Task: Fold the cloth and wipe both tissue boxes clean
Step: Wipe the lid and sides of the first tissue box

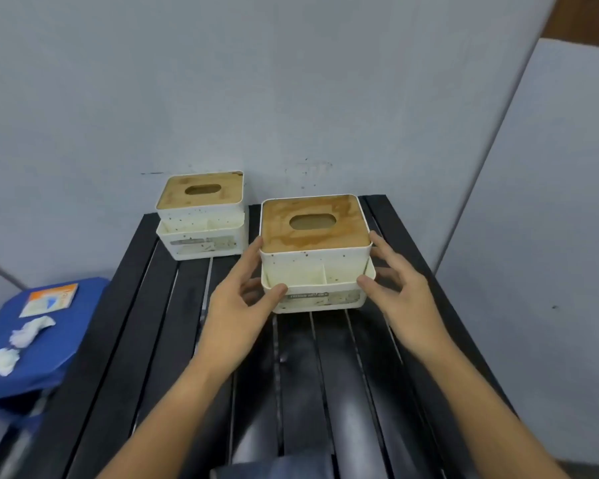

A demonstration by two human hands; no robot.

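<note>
Two white tissue boxes with stained wooden lids stand on a black slatted table (pixel 153 323). The nearer box (pixel 313 267) is speckled with dirt and has a front tray. My left hand (pixel 237 305) grips its left side, thumb on the tray's front rim. My right hand (pixel 400 292) holds its right side, thumb at the front right corner and fingers spread along the wall. The farther box (pixel 201 216) sits at the back left against the wall, untouched. Two crumpled white wads (pixel 32 328) lie on a blue stool (pixel 66 326) to the left.
An orange and white packet (pixel 49 299) lies on the stool behind the wads. Grey walls close in behind the table and on its right side. The table's front half carries only my forearms.
</note>
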